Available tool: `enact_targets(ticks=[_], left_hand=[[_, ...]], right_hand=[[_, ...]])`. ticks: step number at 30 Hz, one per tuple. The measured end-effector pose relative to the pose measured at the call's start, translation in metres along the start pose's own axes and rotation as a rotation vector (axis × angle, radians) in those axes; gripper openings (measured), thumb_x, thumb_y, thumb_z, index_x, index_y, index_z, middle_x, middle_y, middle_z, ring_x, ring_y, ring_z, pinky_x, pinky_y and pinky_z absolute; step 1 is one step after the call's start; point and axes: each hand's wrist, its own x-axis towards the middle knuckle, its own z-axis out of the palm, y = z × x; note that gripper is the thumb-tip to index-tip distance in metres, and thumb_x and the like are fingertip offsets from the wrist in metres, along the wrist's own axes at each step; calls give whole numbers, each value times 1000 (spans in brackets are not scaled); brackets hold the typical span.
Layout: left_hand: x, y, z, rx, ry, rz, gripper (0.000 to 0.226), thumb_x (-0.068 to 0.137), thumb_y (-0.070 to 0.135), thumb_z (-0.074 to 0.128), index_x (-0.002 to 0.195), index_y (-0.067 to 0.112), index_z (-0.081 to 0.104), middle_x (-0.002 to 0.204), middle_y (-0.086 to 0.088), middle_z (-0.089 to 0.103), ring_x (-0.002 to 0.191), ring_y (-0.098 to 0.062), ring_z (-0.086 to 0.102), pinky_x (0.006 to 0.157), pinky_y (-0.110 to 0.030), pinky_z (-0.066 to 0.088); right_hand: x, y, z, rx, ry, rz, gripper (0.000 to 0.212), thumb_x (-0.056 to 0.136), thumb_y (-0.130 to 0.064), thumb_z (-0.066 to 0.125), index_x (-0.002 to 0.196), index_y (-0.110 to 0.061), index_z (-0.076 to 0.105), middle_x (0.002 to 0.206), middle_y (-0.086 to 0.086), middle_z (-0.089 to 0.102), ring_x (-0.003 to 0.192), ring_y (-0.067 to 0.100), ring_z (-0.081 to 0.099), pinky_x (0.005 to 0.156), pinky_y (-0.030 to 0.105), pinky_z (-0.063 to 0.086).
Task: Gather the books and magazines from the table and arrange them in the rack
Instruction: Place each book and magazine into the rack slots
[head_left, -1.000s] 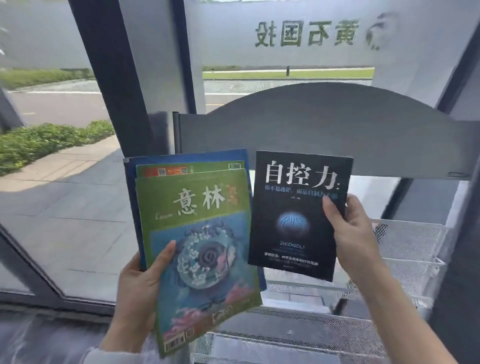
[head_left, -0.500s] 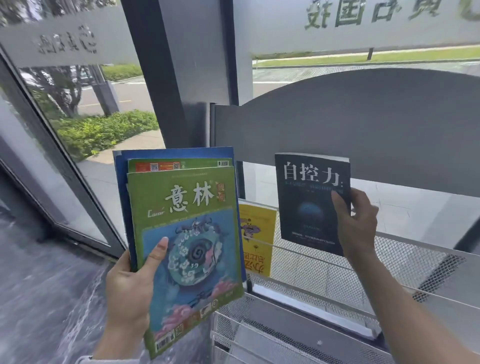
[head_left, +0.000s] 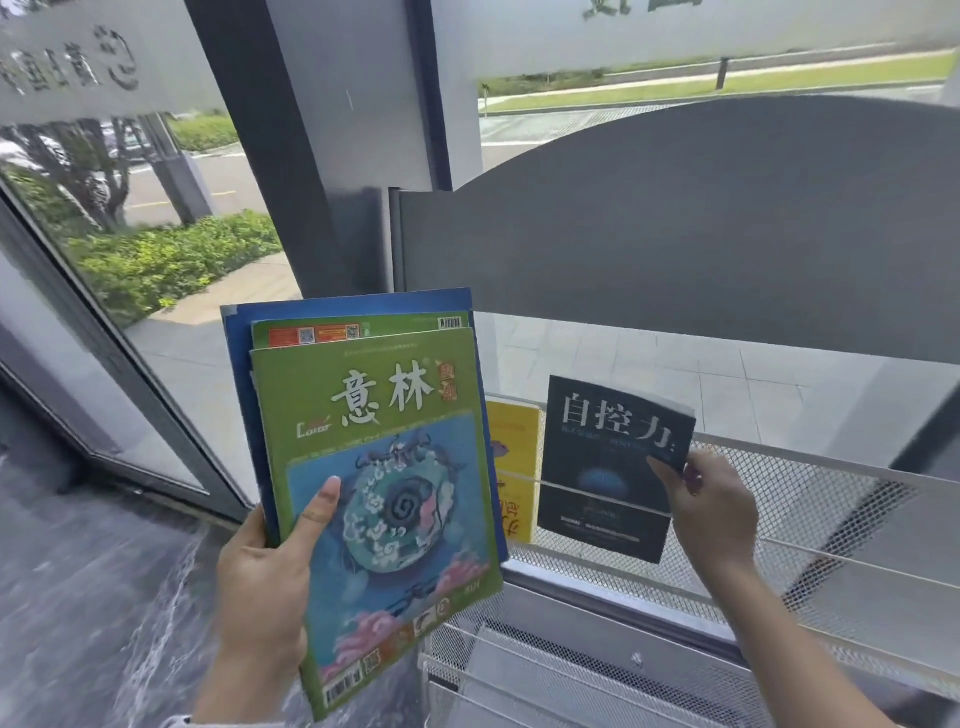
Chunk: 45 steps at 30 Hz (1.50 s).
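While the left hand (head_left: 265, 582) grips magazines (head_left: 374, 467), the right hand (head_left: 711, 514) pinches the black book's (head_left: 608, 467) edge.

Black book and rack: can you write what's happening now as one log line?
right hand: holds black book in top rack tier, beside yellow book | left hand: holds green magazine stack

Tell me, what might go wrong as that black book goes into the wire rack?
The right hand pinches the black book only at its right edge, so it could twist or slip before it settles behind the rack's wire. It sits close beside the yellow booklet and might nudge it. The left hand grips a fanned stack of magazines near the bottom; a loose one could slide out.
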Motion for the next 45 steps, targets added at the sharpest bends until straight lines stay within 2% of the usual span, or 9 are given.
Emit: enact_targets(ticks=[5, 13, 16, 19, 23, 28, 34, 39, 45], left_hand=[[0, -6, 3, -87, -52, -93, 18, 55, 27, 74, 72, 22, 74, 82, 0, 75, 70, -14, 71, 59, -32, 59], [-5, -6, -3, -114, -179, -160, 38, 41, 37, 85, 72, 17, 74, 76, -7, 76, 63, -19, 71, 55, -36, 59], [-8, -8, 2, -130, -251, -227, 22, 59, 20, 71, 79, 13, 70, 77, -9, 75, 62, -21, 71, 52, -36, 59], [-17, -15, 18, -135, -376, -309, 25, 62, 18, 67, 86, 12, 68, 76, -8, 76, 63, -22, 71, 52, -35, 59], [-37, -25, 41, -113, -560, -419, 37, 63, 22, 68, 97, 6, 67, 87, -16, 75, 74, -29, 71, 63, -42, 59], [-59, -35, 65, -27, -727, -515, 41, 59, 26, 70, 95, 7, 66, 82, -16, 75, 72, -33, 71, 66, -44, 59], [-80, -49, 86, 21, -719, -525, 31, 68, 39, 61, 85, 13, 66, 67, -7, 75, 60, -25, 71, 50, -34, 57], [-92, -55, 108, 40, -682, -542, 53, 56, 42, 68, 98, 10, 65, 79, -13, 75, 80, -32, 69, 79, -46, 53], [-120, -56, 151, 15, -594, -483, 25, 72, 25, 66, 90, 8, 63, 66, -10, 74, 56, -23, 70, 46, -29, 55]], right_hand=[[-8, 14, -3, -113, -93, 93, 32, 84, -39, 57, 87, -8, 66, 76, 5, 62, 65, 22, 55, 50, 24, 39], [-17, 4, -21, -390, -124, 223, 42, 83, -47, 54, 103, -12, 65, 93, 7, 69, 96, 27, 55, 88, 38, 32], [-32, -38, -46, 15, 18, 187, 29, 76, -45, 65, 92, -20, 63, 88, -2, 67, 87, 21, 58, 84, 37, 34], [-60, -89, -73, 490, -110, 228, 31, 68, -47, 68, 91, -28, 61, 91, -9, 63, 84, 8, 60, 71, 18, 45], [-90, -100, -90, 486, -63, 368, 60, 53, -49, 76, 100, -25, 49, 97, -11, 59, 88, 4, 60, 73, 22, 50], [-115, -79, -122, 452, 139, 417, 37, 65, -24, 80, 85, -19, 49, 83, -8, 60, 64, -13, 57, 58, 3, 42], [-125, -48, -153, 481, 108, 465, 21, 79, -21, 68, 88, -6, 57, 86, 14, 72, 78, 22, 69, 70, 37, 54], [-116, -13, -172, 632, 64, 504, 16, 83, -18, 62, 89, -3, 63, 92, 20, 71, 90, 35, 67, 82, 46, 53], [-77, 30, -200, 884, -47, 572, 18, 82, -16, 61, 97, -8, 68, 96, 14, 74, 95, 33, 68, 92, 51, 49]])
